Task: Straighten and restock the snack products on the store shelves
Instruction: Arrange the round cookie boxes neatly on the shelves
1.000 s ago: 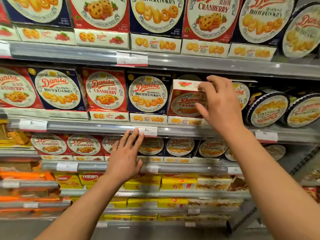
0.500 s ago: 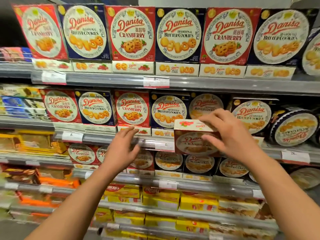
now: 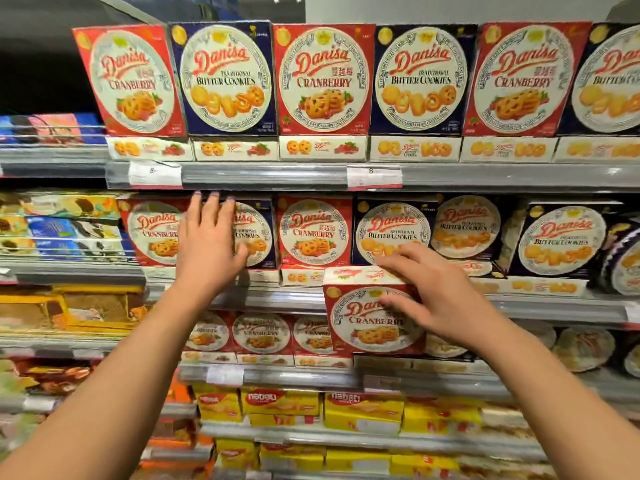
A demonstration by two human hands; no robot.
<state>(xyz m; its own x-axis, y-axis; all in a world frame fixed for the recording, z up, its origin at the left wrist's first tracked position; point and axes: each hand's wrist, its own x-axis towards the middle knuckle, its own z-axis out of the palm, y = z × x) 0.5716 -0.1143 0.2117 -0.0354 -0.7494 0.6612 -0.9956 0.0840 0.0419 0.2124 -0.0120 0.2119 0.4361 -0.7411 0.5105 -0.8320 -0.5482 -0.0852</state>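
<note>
Right hand (image 3: 438,299) gripping cranberry box (image 3: 372,318); left hand (image 3: 207,244) seemingly against blue box (image 3: 256,233).

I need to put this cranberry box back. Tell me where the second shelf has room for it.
No plain gap shows. The second shelf is packed; loosest where a butter cookie box sits recessed, right of the navy box. The right hand holds the cranberry box; the left hand touches boxes.

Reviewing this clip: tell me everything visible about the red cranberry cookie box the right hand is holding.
The cranberry box is a red carton, apparently cardboard, with a pale round panel showing "Danisa Cranberry" lettering and pictured cookies. Its whitish top face bears a berry picture. It is held upright, slightly tilted, off the shelf, in front of the shelf rows. The right hand grips its upper right corner, fingers over the top and thumb on the front. Nothing else touches it.
</note>
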